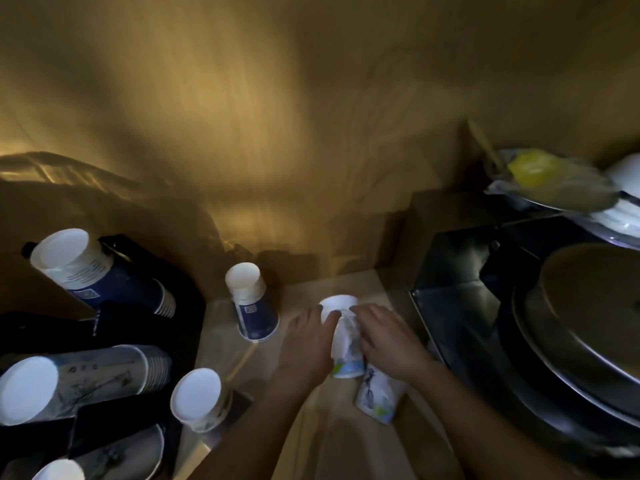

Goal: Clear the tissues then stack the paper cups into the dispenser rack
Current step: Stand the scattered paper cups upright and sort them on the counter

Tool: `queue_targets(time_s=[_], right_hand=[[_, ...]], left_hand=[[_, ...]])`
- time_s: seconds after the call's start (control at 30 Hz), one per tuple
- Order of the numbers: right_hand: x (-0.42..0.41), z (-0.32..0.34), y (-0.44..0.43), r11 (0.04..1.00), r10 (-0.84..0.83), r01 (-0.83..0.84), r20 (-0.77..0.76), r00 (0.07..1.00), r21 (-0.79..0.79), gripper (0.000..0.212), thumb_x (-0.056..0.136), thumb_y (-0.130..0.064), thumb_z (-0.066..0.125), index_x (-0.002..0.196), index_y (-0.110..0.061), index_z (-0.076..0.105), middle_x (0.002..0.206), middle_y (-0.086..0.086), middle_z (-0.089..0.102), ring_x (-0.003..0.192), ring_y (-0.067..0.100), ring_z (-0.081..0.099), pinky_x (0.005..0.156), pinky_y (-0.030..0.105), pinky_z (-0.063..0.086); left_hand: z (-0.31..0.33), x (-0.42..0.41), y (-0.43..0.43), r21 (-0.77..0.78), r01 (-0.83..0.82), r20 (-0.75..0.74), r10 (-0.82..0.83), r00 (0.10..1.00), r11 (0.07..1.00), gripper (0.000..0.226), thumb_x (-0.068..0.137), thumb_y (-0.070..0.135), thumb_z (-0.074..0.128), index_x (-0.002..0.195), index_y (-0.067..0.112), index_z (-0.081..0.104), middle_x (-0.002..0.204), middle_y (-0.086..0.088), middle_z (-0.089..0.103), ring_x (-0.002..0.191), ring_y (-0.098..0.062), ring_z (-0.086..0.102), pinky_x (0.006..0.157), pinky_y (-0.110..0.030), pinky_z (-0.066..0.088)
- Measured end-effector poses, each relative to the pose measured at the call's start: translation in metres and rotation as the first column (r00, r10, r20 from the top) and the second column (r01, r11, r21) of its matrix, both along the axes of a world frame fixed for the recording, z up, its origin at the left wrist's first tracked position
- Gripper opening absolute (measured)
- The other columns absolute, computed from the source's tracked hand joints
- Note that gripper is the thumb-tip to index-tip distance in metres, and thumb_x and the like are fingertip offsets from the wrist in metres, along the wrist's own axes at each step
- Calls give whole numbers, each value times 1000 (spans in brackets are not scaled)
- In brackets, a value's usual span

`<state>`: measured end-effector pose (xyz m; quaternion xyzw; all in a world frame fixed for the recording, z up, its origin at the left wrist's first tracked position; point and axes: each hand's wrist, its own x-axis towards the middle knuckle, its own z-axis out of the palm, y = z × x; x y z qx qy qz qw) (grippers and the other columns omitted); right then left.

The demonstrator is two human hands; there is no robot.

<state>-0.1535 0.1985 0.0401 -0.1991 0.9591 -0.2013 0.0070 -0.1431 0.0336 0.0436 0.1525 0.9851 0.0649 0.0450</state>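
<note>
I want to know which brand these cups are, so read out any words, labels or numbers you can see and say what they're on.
None can be read.
Blue cup stack in the rack: lines of small print and a square code, too blurred.
Lone blue cup: small square label, unreadable.
Cup stack held by both hands: pictures only, no text legible.
</note>
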Motion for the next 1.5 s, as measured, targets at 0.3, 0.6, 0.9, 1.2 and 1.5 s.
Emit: queue_targets(time_s=[0.3, 0.6, 0.9, 1.2, 1.5], right_hand=[[49, -41, 38, 920, 65, -128, 176, 982, 371, 84, 75, -26, 64, 142, -24, 13, 154, 6, 14, 142, 18, 4, 111, 42, 5], [74, -52, 45, 765, 208, -184, 33, 977, 617, 62, 48, -45, 77, 106, -44, 57, 124, 5, 62, 116, 24, 56, 87, 45, 51], [82, -47, 49, 817, 165, -137, 1, 986, 561, 84, 37, -46, 79, 117, -37, 55, 129, 4, 58, 120, 27, 52, 84, 52, 49], [73, -33, 31, 913, -32, 62, -80, 996, 404, 81, 42, -43, 75, 120, -27, 56, 129, 7, 57, 119, 31, 52, 89, 57, 44], [47, 5, 16, 736, -479, 475, 123, 869, -483, 69, 64, -27, 80, 121, -15, 44, 120, 9, 54, 114, 25, 49, 95, 46, 44]], left_hand=[[-49, 25, 15, -299, 348, 74, -342, 937, 888, 63, 94, 18, 47, 147, 30, 14, 159, -12, 3, 145, -36, 8, 116, -46, 15], [-45, 5, 17, -395, 400, -124, -479, 869, 827, 47, 44, 30, 88, 89, 32, 72, 98, -5, 74, 80, -21, 69, 71, -28, 57], [-48, 30, 3, -62, 58, -255, -72, 964, 996, 67, 47, 23, 86, 111, 14, 66, 114, -17, 68, 103, -37, 65, 83, -54, 52], [-33, 45, 1, 771, -418, 177, 469, 865, 480, 63, 63, 27, 83, 114, 10, 50, 112, -11, 59, 105, -29, 57, 90, -49, 47], [-46, 45, -6, 764, -474, 292, 420, 859, 438, 68, 58, 21, 86, 115, 17, 49, 116, -3, 57, 107, -21, 55, 92, -41, 49]])
